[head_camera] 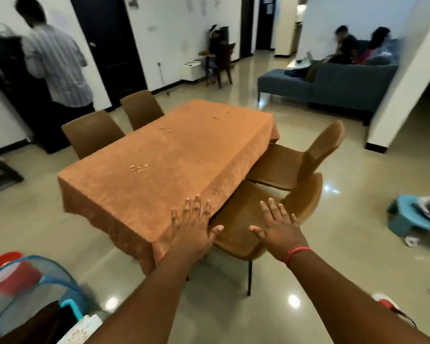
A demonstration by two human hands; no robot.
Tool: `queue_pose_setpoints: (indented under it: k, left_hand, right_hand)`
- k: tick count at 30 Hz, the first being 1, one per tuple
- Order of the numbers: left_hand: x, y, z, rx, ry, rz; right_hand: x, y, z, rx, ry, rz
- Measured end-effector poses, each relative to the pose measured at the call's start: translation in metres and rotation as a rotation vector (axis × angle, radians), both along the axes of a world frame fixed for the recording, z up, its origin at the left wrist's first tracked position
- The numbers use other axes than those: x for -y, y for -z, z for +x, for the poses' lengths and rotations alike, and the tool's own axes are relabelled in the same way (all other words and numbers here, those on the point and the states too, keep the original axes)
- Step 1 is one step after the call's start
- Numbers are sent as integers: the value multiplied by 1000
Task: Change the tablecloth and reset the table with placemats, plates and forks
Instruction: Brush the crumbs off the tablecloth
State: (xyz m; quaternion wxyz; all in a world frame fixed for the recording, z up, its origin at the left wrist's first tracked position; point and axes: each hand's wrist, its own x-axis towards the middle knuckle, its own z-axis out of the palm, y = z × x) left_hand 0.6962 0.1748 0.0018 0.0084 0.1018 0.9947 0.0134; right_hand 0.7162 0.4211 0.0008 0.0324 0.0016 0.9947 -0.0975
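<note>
- Both arms are out in front, reaching toward the near corner of the table.
- Left hand (193, 224): fingers straight and spread, palm down, over the near corner of the tablecloth (164, 155); whether it touches the cloth, I cannot tell. It holds nothing.
- Right hand (277, 225): fingers straight and fanned, palm down, hanging over the seat of the near chair (253, 219). Nothing in it either. A red band (297, 252) circles that wrist.
- The orange tablecloth is on the table, draped down every visible side, its top wrinkled in places.
- Crumbs (138, 168) lie scattered on the cloth: one cluster near the middle, more further back.
- No placemats, plates or forks on the table.
- Two brown chairs on the right side, seats tucked partly under the cloth; the far one (305, 155) sits just behind the near one.
- Two more chairs (92, 132) on the left side, pushed in.
- Bottom left: a mesh basket (27, 289) with red and blue things inside.
- Around the room: a person in a striped shirt (57, 63) by a dark cabinet, and people on a blue sofa (333, 83).
</note>
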Motion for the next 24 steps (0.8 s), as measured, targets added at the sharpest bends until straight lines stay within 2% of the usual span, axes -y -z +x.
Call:
queue_pose_setpoints:
  k: [5,9,17,24]
  left_hand:
    - [33,-2,-45,36,-227,23]
    - [76,7,-83,50,-382,49]
    - [168,42,-191,92,-497,64]
    - [239,69,-270,121,-588,89]
  right_hand:
    - [32,-7,-107,39,-197,-59]
    - [78,0,-173,48,-376,-12]
    - [195,40,-315,99,-514,61]
    - [291,54,-413,132,-579,10]
